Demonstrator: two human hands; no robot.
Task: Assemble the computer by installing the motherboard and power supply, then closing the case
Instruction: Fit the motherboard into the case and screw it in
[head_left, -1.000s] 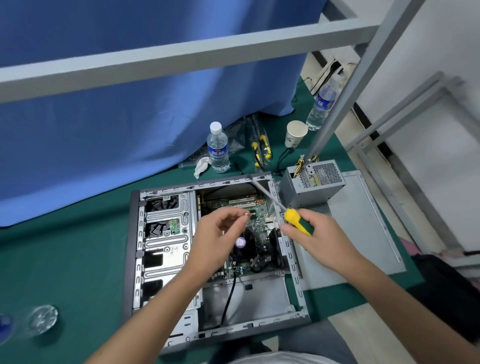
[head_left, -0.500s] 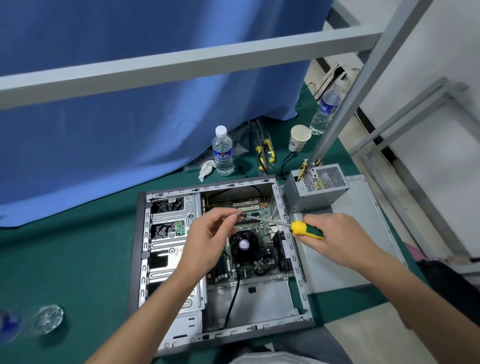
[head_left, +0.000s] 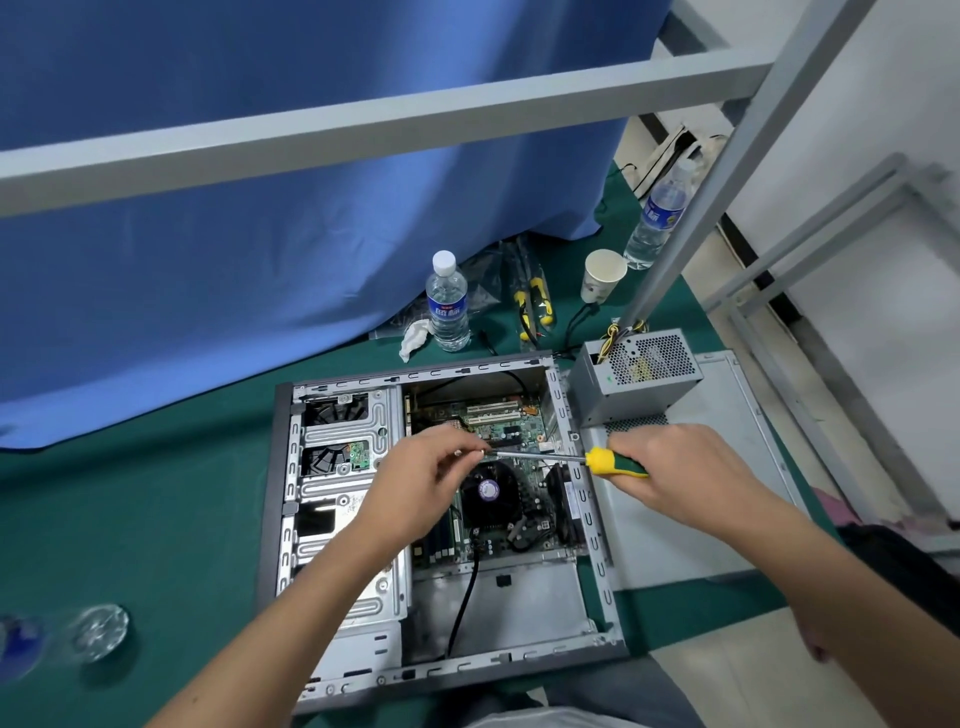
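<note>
Presently, right hand (head_left: 680, 475) grips screwdriver (head_left: 613, 462); left hand (head_left: 415, 483) pinches its tip over the open case (head_left: 280, 519). Power supply (head_left: 636, 376), water bottle (head_left: 448, 304), paper cup (head_left: 601, 275) stand beyond on the tabletop (head_left: 130, 519).

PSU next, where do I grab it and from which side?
Take the PSU by its two solid side walls, coming from above. It stands outside the case, on the side panel, with its mesh face up. Avoid the far end, where the cable bundle exits. The right hand grips the screwdriver and must free up first.
</note>
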